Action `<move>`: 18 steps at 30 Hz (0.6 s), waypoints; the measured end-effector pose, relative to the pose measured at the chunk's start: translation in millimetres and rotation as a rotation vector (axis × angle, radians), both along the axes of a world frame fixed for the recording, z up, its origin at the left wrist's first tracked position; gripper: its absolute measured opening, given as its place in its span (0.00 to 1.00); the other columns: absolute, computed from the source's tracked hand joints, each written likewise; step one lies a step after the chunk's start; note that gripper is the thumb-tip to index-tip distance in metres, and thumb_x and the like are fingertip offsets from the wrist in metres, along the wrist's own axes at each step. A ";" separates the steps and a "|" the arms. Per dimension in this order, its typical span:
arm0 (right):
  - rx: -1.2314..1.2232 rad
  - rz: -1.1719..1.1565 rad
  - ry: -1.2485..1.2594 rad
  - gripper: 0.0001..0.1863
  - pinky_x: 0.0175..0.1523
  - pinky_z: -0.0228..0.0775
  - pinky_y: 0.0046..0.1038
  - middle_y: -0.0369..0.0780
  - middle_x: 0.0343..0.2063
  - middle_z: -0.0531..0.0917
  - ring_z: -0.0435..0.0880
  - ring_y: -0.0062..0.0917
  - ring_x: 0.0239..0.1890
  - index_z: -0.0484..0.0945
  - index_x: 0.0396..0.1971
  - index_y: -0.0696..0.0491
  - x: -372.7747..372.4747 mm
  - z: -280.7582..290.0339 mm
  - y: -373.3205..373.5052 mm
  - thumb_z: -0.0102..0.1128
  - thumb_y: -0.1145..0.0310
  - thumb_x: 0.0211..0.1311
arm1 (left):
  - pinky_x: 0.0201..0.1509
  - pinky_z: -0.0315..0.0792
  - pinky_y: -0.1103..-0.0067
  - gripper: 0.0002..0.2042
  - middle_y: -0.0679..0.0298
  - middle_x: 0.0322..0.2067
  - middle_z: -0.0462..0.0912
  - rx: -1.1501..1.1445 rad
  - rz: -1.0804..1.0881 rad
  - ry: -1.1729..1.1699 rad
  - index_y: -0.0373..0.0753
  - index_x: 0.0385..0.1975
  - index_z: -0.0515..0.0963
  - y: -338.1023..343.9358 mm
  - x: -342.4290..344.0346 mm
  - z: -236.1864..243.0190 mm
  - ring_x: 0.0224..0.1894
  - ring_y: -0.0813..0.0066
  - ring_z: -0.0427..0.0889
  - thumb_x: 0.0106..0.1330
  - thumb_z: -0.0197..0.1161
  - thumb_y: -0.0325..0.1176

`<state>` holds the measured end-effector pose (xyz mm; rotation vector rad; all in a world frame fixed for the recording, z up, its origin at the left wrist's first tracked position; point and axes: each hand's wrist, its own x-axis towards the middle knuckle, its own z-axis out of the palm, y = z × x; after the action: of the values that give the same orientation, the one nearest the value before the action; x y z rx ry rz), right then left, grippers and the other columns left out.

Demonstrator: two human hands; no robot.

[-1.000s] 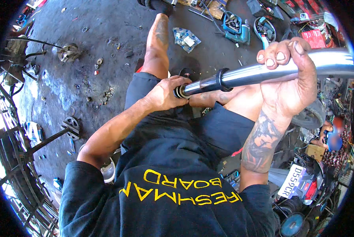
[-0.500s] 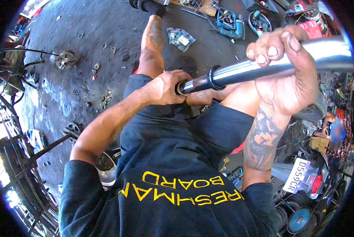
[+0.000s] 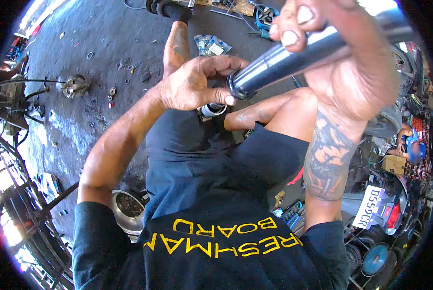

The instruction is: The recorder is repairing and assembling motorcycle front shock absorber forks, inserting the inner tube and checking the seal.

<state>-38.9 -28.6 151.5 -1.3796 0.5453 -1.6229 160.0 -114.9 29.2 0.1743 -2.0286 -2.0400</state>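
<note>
A shiny chrome tube, like a motorcycle fork tube (image 3: pixel 286 58), slants from my lap up to the right. My right hand (image 3: pixel 354 72) is wrapped round its upper part. A black ring, like a rubber seal (image 3: pixel 234 87), sits around the lower part of the tube. My left hand (image 3: pixel 190 87) grips this ring, thumb on the near side and fingers on the far side. Below the ring, a narrower dark end with a silver collar (image 3: pixel 213 111) shows under my left thumb.
On the dark floor ahead lie a plastic packet (image 3: pixel 211 46), a round metal hub (image 3: pixel 76 86) and several small rings. A blue power tool (image 3: pixel 264 21) is partly hidden behind my right hand. At right are a tyre (image 3: pixel 383 121), a cardboard box (image 3: pixel 394 164) and another person (image 3: pixel 412 147).
My left hand has shifted its hold from the tube's lower end up to the black ring. The tube tilts more steeply, and my right hand is nearer the camera.
</note>
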 end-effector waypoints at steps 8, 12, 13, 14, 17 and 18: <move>0.045 -0.059 -0.024 0.13 0.36 0.81 0.28 0.43 0.27 0.82 0.84 0.26 0.28 0.78 0.41 0.62 -5.3 6.9 -13.6 0.66 0.74 0.57 | 0.58 0.74 0.75 0.31 0.63 0.46 0.84 0.410 0.020 0.158 0.30 0.58 0.75 13.8 -22.7 -50.0 0.49 0.76 0.81 0.56 0.77 0.38; 0.273 -0.234 0.310 0.17 0.52 0.72 0.33 0.44 0.37 0.81 0.81 0.30 0.42 0.75 0.42 0.61 6.5 -43.5 7.1 0.67 0.67 0.57 | 0.58 0.73 0.78 0.25 0.64 0.46 0.84 0.527 -0.015 0.307 0.32 0.52 0.80 15.8 -35.3 -69.1 0.48 0.79 0.79 0.56 0.77 0.36; 0.368 -0.252 0.387 0.20 0.58 0.69 0.35 0.45 0.41 0.81 0.80 0.33 0.49 0.74 0.43 0.60 11.0 -61.1 15.2 0.69 0.65 0.56 | 0.58 0.72 0.79 0.23 0.65 0.45 0.85 0.559 -0.013 0.301 0.32 0.49 0.82 15.1 -36.9 -71.4 0.47 0.81 0.79 0.55 0.77 0.36; 0.406 -0.216 0.386 0.21 0.61 0.68 0.36 0.45 0.42 0.81 0.79 0.34 0.52 0.73 0.44 0.59 17.2 -82.2 19.5 0.71 0.67 0.54 | 0.54 0.74 0.79 0.23 0.66 0.42 0.86 0.593 -0.022 0.270 0.32 0.50 0.82 15.3 -38.4 -72.9 0.44 0.81 0.79 0.56 0.77 0.35; 0.306 -0.349 0.299 0.24 0.64 0.67 0.39 0.45 0.43 0.81 0.78 0.34 0.57 0.72 0.48 0.57 35.4 -133.2 30.8 0.74 0.71 0.53 | 0.47 0.75 0.80 0.17 0.68 0.36 0.86 0.562 0.037 0.242 0.32 0.43 0.84 13.5 -39.3 -72.0 0.38 0.84 0.79 0.57 0.77 0.33; 0.289 -0.406 0.231 0.24 0.64 0.68 0.39 0.45 0.43 0.80 0.78 0.34 0.56 0.71 0.48 0.57 40.7 -144.1 33.7 0.74 0.71 0.53 | 0.47 0.75 0.80 0.17 0.68 0.36 0.86 0.558 0.032 0.228 0.33 0.43 0.84 12.8 -37.9 -70.8 0.38 0.84 0.79 0.57 0.77 0.34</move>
<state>1.8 5.2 7.4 -1.2995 1.2123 -1.6210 122.0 -102.1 -41.6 0.0697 -1.2827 -2.4275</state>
